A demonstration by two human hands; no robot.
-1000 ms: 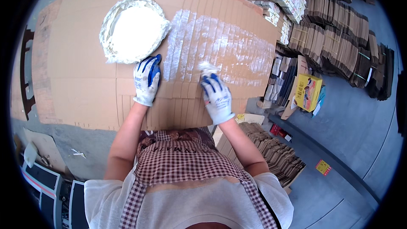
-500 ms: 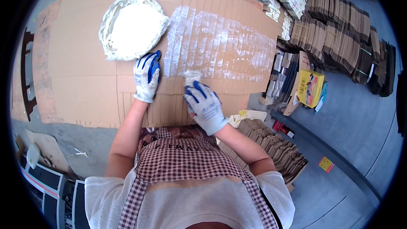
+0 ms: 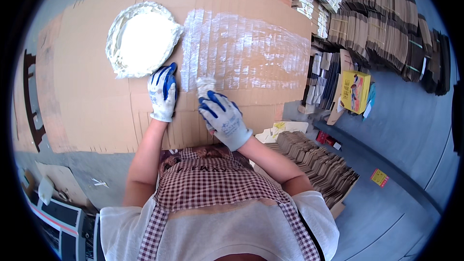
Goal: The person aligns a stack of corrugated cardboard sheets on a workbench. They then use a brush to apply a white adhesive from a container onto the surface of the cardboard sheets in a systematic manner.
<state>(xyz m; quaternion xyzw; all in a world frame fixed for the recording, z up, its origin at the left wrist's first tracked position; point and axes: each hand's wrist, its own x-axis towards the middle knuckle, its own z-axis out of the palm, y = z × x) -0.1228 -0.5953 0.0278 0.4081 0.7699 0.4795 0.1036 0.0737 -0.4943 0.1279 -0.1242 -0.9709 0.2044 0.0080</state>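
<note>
My right hand [image 3: 224, 118], in a white glove with blue fingers, is closed around a brush whose white-coated head [image 3: 206, 85] rests on a large cardboard sheet [image 3: 87, 111]. The handle is hidden in my grip. Beyond the brush, a broad band of shiny white paste streaks [image 3: 246, 50] covers part of the sheet. My left hand [image 3: 163, 93], gloved likewise, lies on the cardboard with its fingers stretched forward. Its fingertips reach the near rim of a round, crusted basin [image 3: 117, 63] filled with white paste; I cannot tell if they touch it.
Bundled flat cardboard [image 3: 382, 38] is stacked at the far right. A yellow box [image 3: 355, 92] stands beside dark upright sheets [image 3: 328, 77]. More folded cardboard [image 3: 316, 164] sits close to my right elbow. Black frames [image 3: 60, 217] stand on the floor at the near left.
My right hand and the brush have shifted left and slightly away from me. The whole view has shifted a little; my left hand keeps its place beside the basin.
</note>
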